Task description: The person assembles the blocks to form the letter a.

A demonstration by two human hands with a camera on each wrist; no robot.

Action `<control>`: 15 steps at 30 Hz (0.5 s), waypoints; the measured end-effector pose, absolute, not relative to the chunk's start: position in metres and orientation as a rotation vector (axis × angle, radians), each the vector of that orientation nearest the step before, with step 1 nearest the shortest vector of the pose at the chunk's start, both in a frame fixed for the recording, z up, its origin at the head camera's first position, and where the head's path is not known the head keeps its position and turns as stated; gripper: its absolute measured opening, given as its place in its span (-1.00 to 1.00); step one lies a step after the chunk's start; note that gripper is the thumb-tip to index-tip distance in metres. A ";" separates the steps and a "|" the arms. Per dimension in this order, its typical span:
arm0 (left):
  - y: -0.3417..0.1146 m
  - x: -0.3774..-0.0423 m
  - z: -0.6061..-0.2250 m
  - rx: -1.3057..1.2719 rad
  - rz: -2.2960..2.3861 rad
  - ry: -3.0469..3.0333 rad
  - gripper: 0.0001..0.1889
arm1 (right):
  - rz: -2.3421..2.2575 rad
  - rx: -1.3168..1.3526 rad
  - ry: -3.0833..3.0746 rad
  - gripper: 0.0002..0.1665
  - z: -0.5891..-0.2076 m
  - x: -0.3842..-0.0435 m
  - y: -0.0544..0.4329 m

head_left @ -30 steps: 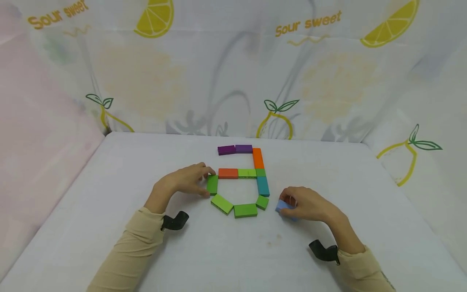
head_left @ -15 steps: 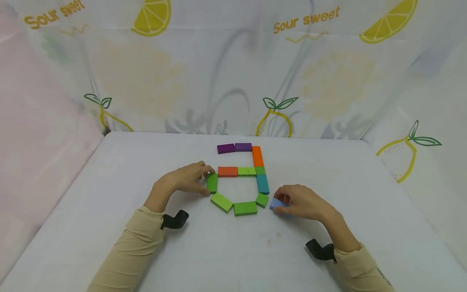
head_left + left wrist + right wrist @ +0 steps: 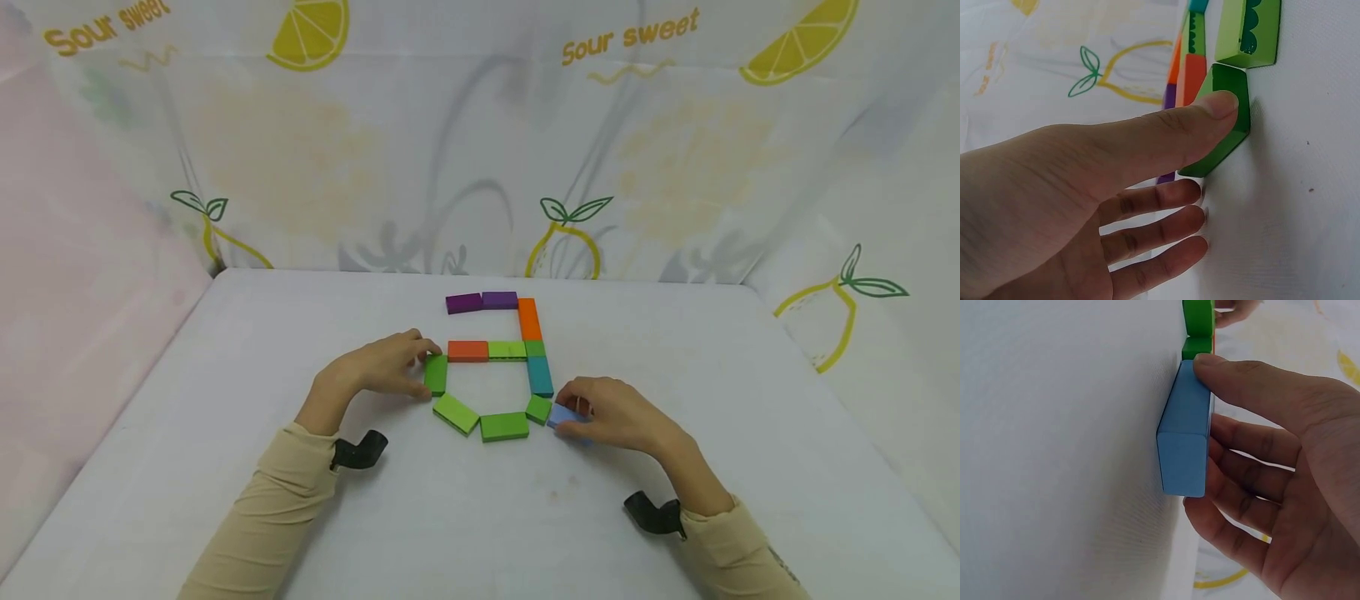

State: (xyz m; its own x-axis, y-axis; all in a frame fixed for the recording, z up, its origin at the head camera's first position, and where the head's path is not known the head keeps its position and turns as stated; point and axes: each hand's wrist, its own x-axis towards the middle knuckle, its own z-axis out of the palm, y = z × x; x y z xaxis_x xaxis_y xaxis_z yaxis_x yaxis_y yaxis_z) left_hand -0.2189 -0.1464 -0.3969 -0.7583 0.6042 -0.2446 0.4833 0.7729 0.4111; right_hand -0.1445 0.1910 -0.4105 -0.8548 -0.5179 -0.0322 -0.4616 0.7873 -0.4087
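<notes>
Flat on the table, my right hand grips a light blue block between thumb and fingers. Its left end lies against, or very close to, a small green block. At the left side my left hand holds a dark green block; the thumb lies on its near face in the left wrist view. The index finger's contact there is hidden behind the block. The other left fingers extend below, touching nothing visible.
Between the hands lies a figure of blocks: two purple, orange, red-orange, teal and several green ones, including a bottom green block. A patterned cloth hangs behind the white table.
My right hand has slid the light blue block leftward, from apart to beside the small green block. The left hand stays on the dark green block. The head view has shifted slightly.
</notes>
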 end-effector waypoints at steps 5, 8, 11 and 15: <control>-0.146 -0.219 -0.398 0.823 0.458 2.605 -0.35 | -0.594 -0.769 2.829 -0.64 -0.410 -0.144 0.190; -0.146 -0.218 -0.398 0.823 0.462 2.607 -0.35 | -0.604 -0.781 2.828 -0.64 -0.411 -0.144 0.190; -0.147 -0.218 -0.397 0.841 0.475 2.607 -0.36 | -0.609 -0.777 2.826 -0.64 -0.412 -0.145 0.190; -0.147 -0.217 -0.395 0.857 0.488 2.603 -0.37 | -0.609 -0.751 2.821 -0.65 -0.411 -0.145 0.189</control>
State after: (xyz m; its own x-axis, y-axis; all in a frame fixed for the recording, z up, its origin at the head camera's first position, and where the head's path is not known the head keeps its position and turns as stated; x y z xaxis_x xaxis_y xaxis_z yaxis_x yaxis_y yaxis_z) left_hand -0.2175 -0.1469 -0.3950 -0.7530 0.6191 -0.2229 0.4962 0.7568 0.4255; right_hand -0.1448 0.1888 -0.4111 -0.8613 -0.5058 -0.0483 -0.4409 0.7912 -0.4237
